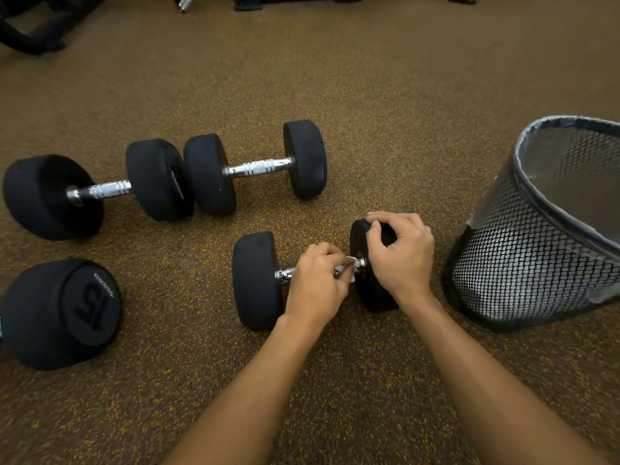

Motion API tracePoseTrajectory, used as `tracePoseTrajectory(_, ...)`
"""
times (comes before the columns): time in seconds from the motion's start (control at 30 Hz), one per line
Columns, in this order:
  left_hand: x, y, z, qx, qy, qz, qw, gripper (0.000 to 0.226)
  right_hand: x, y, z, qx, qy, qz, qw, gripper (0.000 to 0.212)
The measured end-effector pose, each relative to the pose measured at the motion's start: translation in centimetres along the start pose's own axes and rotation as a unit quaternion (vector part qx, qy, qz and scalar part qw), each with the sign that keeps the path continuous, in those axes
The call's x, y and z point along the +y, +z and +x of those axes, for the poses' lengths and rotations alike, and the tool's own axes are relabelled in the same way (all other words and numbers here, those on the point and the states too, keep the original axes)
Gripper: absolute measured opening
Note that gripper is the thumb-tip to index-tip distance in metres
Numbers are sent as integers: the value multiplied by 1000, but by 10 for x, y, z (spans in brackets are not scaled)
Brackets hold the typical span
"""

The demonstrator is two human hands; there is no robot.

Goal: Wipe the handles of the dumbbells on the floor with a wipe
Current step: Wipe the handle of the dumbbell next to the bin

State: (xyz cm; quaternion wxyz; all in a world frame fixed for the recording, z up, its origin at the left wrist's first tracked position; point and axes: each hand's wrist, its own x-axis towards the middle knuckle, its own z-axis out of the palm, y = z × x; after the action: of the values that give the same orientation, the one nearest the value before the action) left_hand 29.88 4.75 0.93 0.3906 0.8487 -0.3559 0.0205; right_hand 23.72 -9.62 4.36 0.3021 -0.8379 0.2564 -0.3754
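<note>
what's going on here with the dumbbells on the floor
A person is cleaning dumbbells on a speckled brown gym floor. The left hand holds a small white wipe against the chrome handle of the nearest black round-headed dumbbell, close to its right end. The right hand grips that dumbbell's right rubber head. Three more black dumbbells lie behind and to the left, untouched. A black wire-mesh waste bin with a clear liner stands at the right.
</note>
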Motion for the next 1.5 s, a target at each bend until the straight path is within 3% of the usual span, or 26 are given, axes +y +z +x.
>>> tracePoseTrajectory(1.5,3,-9,-5,11,-4,-3,1000,14,-5,-3,-1,-6,8,10,1000,19)
